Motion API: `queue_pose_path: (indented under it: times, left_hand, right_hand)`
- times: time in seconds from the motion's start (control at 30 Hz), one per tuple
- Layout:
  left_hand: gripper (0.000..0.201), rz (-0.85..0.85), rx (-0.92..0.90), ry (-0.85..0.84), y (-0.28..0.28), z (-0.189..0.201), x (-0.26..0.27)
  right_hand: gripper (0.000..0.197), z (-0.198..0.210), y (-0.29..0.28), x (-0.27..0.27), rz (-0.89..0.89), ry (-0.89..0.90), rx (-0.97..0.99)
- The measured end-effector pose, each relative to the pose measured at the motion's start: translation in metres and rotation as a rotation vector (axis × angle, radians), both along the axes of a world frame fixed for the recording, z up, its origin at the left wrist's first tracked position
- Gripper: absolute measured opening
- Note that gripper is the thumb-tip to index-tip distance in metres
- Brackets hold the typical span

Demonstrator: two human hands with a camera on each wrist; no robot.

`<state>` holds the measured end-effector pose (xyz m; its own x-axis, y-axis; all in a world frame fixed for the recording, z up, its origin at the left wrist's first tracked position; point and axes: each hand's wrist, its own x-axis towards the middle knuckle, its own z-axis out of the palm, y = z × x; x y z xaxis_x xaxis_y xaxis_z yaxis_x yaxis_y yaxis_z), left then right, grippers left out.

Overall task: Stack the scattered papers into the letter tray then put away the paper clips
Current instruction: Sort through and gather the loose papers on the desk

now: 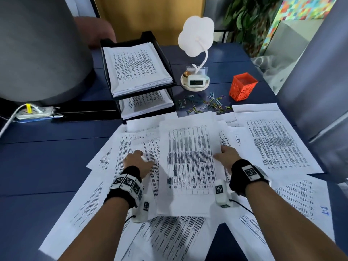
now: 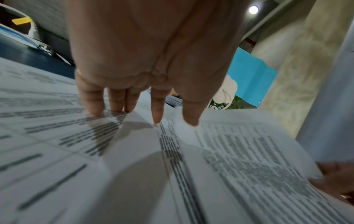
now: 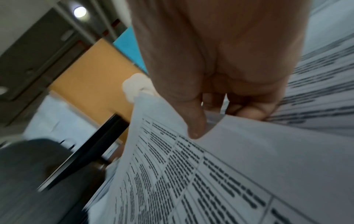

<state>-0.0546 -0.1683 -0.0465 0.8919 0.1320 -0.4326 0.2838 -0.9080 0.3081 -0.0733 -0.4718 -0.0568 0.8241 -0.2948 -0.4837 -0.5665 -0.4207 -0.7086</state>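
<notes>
Printed sheets lie scattered over the blue table (image 1: pixel 47 162). My right hand (image 1: pixel 225 155) pinches the right edge of a small stack of papers (image 1: pixel 188 162), thumb on top (image 3: pixel 195 121), and holds it lifted above the others. My left hand (image 1: pixel 139 161) lies flat with straight fingers (image 2: pixel 157 109) on the sheets to the left of that stack (image 2: pixel 95 144). A black two-tier letter tray (image 1: pixel 165 59) at the back holds paper piles on both levels. Coloured paper clips (image 1: pixel 205 104) lie loose to the right of the tray, beside an orange mesh cup (image 1: pixel 243 85).
A white flower-shaped lamp with a small clock (image 1: pixel 195 80) stands between tray and cup. A large grey shape (image 1: pixel 41 49) fills the back left, with a power strip (image 1: pixel 33 113) under it. More sheets (image 1: pixel 276 140) cover the right side, near a grey panel (image 1: pixel 320 81).
</notes>
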Motion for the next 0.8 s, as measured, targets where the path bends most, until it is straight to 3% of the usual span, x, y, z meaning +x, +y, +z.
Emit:
queue_pose_path:
  times: [0.17, 0.23, 0.33, 0.4, 0.47, 0.57, 0.67, 0.73, 0.8]
  left_hand:
    - [0.083, 0.042, -0.111, 0.008, -0.005, -0.004, -0.012]
    - [0.072, 0.119, -0.222, -0.1, -0.012, 0.0, -0.017]
    - [0.083, 0.268, -0.427, -0.215, -0.019, 0.004, -0.02]
    - [0.088, 0.373, -0.526, -0.202, -0.022, 0.01, -0.017]
    - [0.079, 0.422, -0.638, -0.119, -0.025, 0.008, -0.013]
    - [0.043, 0.298, -0.65, -0.079, -0.036, 0.003, -0.012]
    - [0.021, 0.033, -0.472, -0.053, -0.055, 0.004, -0.015]
    - [0.018, -0.116, -0.336, -0.058, -0.067, 0.006, -0.015]
    - [0.039, -0.22, -0.224, -0.043, -0.074, 0.003, -0.013]
  right_hand:
    - [0.026, 0.013, 0.033, -0.003, 0.18, -0.036, -0.001]
    - [0.025, 0.014, 0.043, -0.003, 0.139, -0.046, 0.067]
    - [0.021, 0.015, 0.045, -0.004, 0.011, -0.028, 0.214]
    - [0.016, 0.014, 0.039, -0.003, -0.038, -0.026, 0.244]
    - [0.014, 0.016, 0.03, -0.002, -0.084, -0.053, 0.209]
    - [0.029, 0.016, 0.012, 0.001, -0.068, -0.057, 0.022]
    - [0.035, 0.021, -0.005, 0.001, -0.052, -0.006, -0.18]
    - [0.038, 0.021, -0.016, 0.001, -0.046, 0.066, -0.336]
    - [0.04, 0.021, -0.026, 0.0, -0.003, 0.144, -0.466]
